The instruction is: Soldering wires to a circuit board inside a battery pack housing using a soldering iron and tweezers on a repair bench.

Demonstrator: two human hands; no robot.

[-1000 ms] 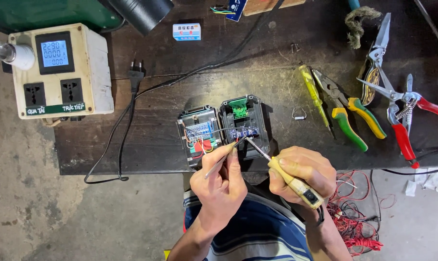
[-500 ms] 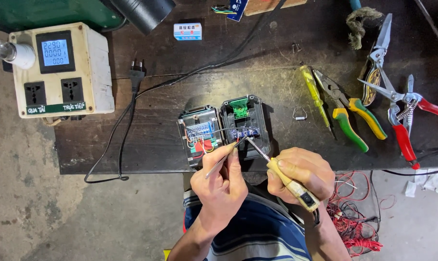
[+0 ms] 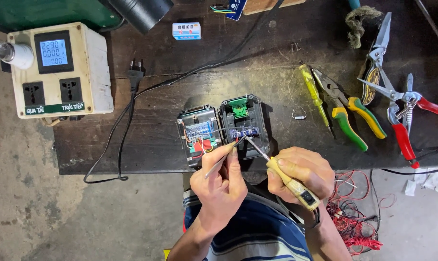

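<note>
An opened black battery pack lies in two halves on the dark bench: the left half (image 3: 198, 133) shows cells and wires, the right half (image 3: 245, 126) holds a blue circuit board with a green connector. My left hand (image 3: 220, 183) pinches a thin metal rod whose tip reaches the board. My right hand (image 3: 301, 174) grips a yellow-handled soldering iron (image 3: 291, 183), its tip touching the same spot on the board.
A cream socket box with a lit meter (image 3: 55, 67) stands at left, a black plug and cable (image 3: 132, 82) beside it. Pliers (image 3: 347, 111), a yellow screwdriver (image 3: 313, 94) and red-handled snips (image 3: 405, 116) lie at right. Red wires (image 3: 354, 217) hang below the bench edge.
</note>
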